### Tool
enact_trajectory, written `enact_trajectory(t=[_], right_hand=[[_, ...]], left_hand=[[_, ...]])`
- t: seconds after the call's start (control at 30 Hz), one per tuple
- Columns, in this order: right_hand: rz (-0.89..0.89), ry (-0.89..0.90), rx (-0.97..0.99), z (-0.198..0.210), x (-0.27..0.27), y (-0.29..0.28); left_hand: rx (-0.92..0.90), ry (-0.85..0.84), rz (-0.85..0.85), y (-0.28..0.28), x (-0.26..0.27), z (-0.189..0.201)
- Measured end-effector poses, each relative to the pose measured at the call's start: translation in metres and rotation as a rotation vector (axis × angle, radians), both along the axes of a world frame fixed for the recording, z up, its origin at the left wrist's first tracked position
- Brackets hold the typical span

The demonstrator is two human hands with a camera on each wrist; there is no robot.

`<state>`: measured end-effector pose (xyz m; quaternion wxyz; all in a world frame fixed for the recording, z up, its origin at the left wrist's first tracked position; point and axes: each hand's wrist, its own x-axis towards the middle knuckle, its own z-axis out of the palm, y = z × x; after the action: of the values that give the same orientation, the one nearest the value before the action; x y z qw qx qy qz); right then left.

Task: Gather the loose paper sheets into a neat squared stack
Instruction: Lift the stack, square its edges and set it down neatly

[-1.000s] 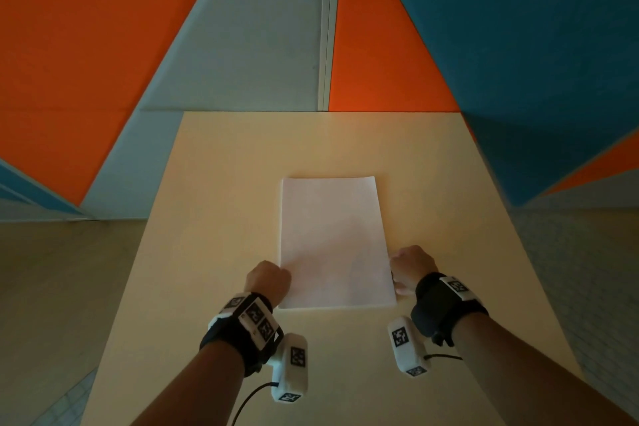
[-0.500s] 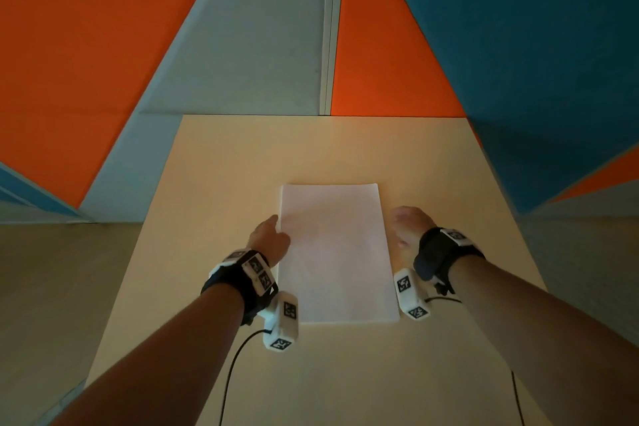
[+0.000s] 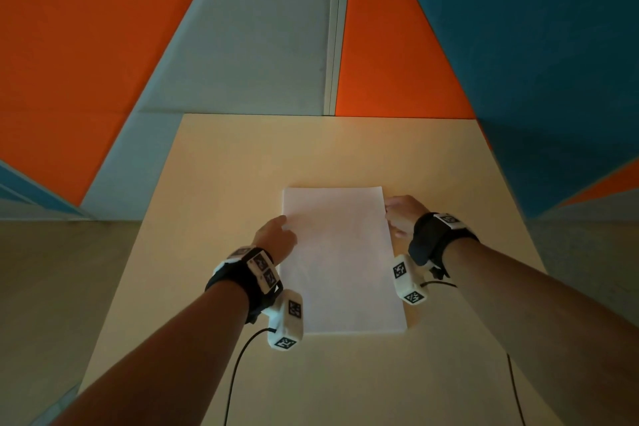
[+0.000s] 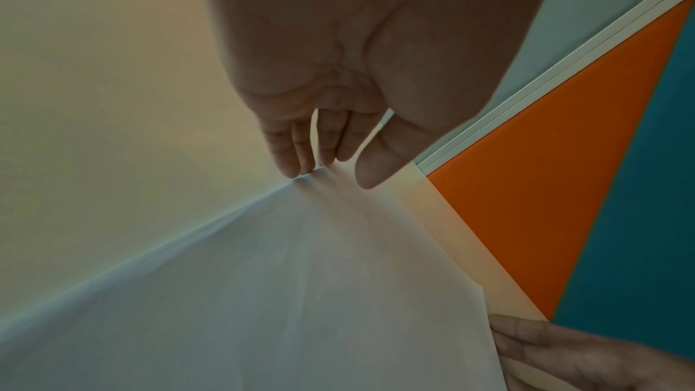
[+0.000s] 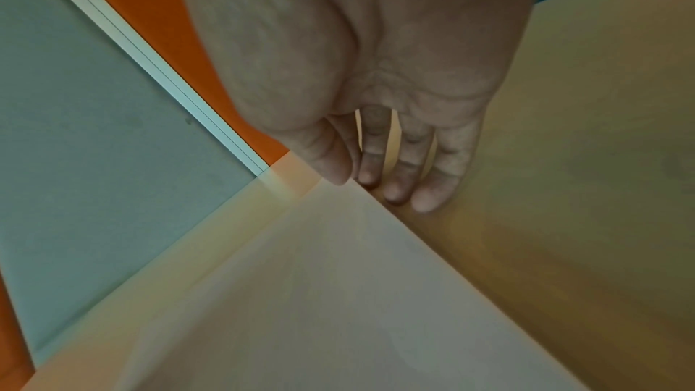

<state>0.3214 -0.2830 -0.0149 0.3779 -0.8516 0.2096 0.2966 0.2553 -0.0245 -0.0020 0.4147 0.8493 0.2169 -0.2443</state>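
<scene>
A white stack of paper sheets (image 3: 340,259) lies flat in the middle of the beige table (image 3: 214,183), its edges lined up. My left hand (image 3: 276,235) is at the stack's left long edge near the far corner, straight fingers (image 4: 297,159) touching the edge of the paper (image 4: 300,293), thumb over the top sheet. My right hand (image 3: 401,214) is at the right long edge near the far corner. Its straight fingers (image 5: 406,177) lie against the side of the stack (image 5: 338,293), thumb at the top edge.
The table ends at a wall of orange (image 3: 390,55), grey (image 3: 259,45) and blue (image 3: 536,45) panels just behind it. Floor (image 3: 52,287) shows beyond the table's left and right sides. Thin cables (image 3: 238,367) hang from the wrist cameras over the near table surface.
Both hands have slid along the stack's long edges from the near corners toward the far corners. The stack has stayed flat in place.
</scene>
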Motion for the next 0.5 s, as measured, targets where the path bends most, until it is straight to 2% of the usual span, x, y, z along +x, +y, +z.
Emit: enact_trajectory(t=[0.1,0.2,0.27,0.37,0.5], right_hand=[[-0.006,-0.005,0.012,-0.008,0.003,-0.005],[-0.084,-0.017,0.02,0.006,-0.009,-0.002],[-0.111,-0.008,0.007,0.012,-0.024,-0.003],[-0.04,0.015,-0.076,0.004,-0.049,-0.013],[-0.075,0.08,-0.087,-0.011,-0.092,-0.025]], left_hand=[[-0.011,0.007,0.02,0.002,-0.001,0.003],[0.013,0.005,0.008,0.005,-0.003,0.005],[0.036,-0.012,-0.006,0.006,-0.008,0.005],[0.06,0.015,-0.02,0.01,-0.027,0.004],[0.059,0.064,-0.079,0.016,-0.064,-0.011]])
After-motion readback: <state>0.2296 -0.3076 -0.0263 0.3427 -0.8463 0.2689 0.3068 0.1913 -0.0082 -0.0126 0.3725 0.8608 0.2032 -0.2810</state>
